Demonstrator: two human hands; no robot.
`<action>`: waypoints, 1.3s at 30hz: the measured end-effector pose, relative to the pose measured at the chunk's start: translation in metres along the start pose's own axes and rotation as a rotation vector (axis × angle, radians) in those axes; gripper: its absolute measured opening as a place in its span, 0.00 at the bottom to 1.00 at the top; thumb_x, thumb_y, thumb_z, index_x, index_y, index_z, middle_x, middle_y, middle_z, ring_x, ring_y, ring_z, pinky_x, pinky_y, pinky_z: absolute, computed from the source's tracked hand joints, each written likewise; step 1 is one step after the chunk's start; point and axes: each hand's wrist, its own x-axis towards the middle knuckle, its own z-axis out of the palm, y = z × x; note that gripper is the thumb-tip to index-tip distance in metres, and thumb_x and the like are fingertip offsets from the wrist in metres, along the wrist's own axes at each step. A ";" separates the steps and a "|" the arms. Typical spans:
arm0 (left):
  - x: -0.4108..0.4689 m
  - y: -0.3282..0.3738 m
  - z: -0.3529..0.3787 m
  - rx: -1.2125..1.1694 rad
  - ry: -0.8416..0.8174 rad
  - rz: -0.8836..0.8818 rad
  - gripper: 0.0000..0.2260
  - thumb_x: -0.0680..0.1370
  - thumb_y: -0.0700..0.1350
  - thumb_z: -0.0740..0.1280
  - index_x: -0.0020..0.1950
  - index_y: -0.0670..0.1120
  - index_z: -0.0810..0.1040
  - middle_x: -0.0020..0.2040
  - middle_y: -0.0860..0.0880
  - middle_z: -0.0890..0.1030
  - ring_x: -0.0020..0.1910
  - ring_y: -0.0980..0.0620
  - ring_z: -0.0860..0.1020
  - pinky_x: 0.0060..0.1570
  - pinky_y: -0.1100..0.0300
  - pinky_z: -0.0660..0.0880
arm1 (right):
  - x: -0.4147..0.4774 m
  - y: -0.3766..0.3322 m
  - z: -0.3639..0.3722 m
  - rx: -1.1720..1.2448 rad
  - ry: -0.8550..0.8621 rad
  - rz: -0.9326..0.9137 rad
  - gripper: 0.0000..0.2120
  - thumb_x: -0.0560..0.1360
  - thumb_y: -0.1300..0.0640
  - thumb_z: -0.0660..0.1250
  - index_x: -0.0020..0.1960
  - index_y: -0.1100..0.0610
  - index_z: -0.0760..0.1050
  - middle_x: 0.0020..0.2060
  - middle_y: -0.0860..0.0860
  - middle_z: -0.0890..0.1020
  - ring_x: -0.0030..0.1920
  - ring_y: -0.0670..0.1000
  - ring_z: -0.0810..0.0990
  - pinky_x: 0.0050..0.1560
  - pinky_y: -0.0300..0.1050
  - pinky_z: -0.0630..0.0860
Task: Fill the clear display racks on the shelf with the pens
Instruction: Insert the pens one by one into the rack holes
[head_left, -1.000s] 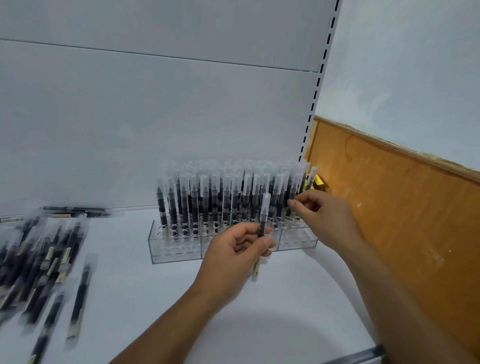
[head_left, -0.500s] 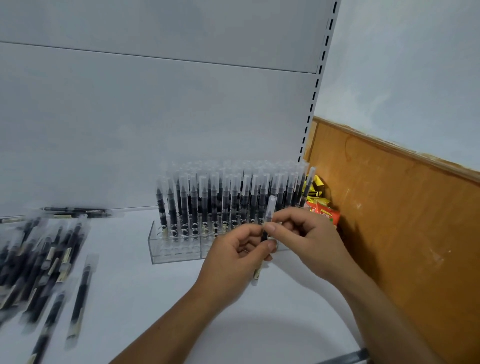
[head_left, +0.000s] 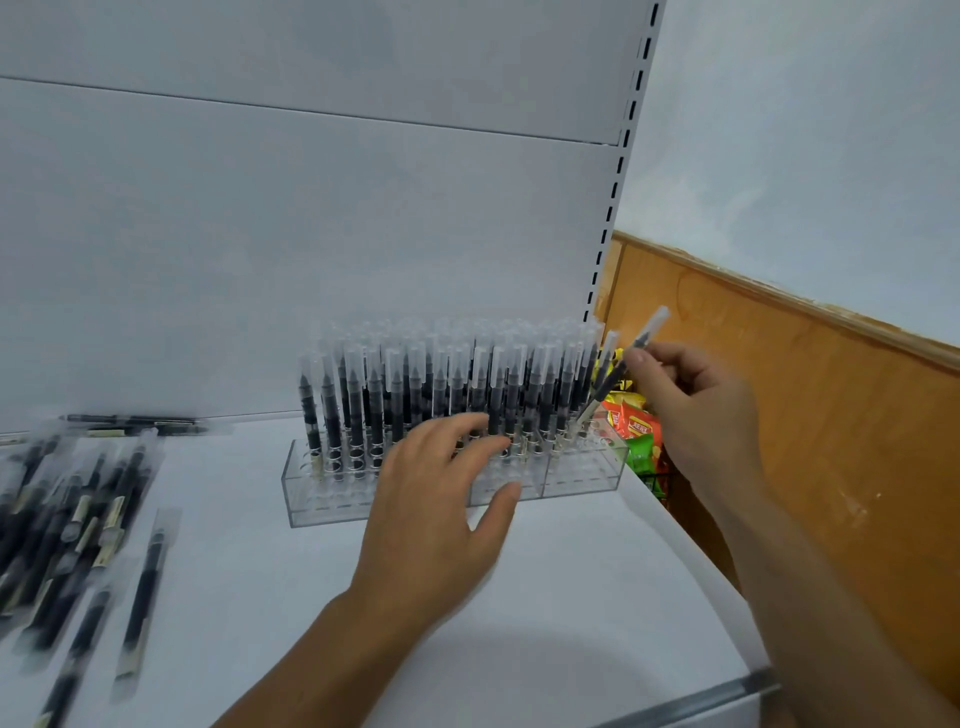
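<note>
Right hand (head_left: 696, 410) pinches a pen (head_left: 644, 338), black barrel under a frosted clear cap, tilted at the right end of the clear display racks (head_left: 582, 478) on the white shelf (head_left: 545, 597). Matching pens stand upright in rows there. Left hand (head_left: 441, 514) spreads relaxed fingers before the racks, holding nothing, with loose pens (head_left: 78, 525) heaped far left.
</note>
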 end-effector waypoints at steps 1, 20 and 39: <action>-0.001 -0.001 0.001 0.047 -0.031 -0.005 0.19 0.78 0.57 0.63 0.67 0.55 0.75 0.68 0.58 0.70 0.69 0.56 0.64 0.69 0.60 0.52 | 0.002 0.002 0.000 -0.027 0.004 -0.020 0.07 0.77 0.51 0.69 0.48 0.54 0.82 0.31 0.58 0.75 0.31 0.48 0.70 0.33 0.45 0.71; -0.005 -0.003 0.003 0.147 -0.099 -0.018 0.21 0.76 0.56 0.61 0.68 0.55 0.74 0.65 0.57 0.73 0.67 0.53 0.66 0.68 0.59 0.50 | 0.016 0.017 0.010 -0.535 -0.318 -0.036 0.06 0.77 0.46 0.67 0.45 0.47 0.78 0.27 0.46 0.75 0.29 0.44 0.71 0.29 0.38 0.62; -0.044 -0.057 -0.116 0.070 0.112 -0.164 0.15 0.78 0.58 0.63 0.63 0.58 0.76 0.60 0.64 0.73 0.59 0.65 0.68 0.62 0.61 0.64 | -0.074 -0.058 0.062 -0.467 -0.650 -0.180 0.08 0.76 0.42 0.64 0.51 0.41 0.79 0.34 0.37 0.78 0.36 0.39 0.76 0.35 0.36 0.68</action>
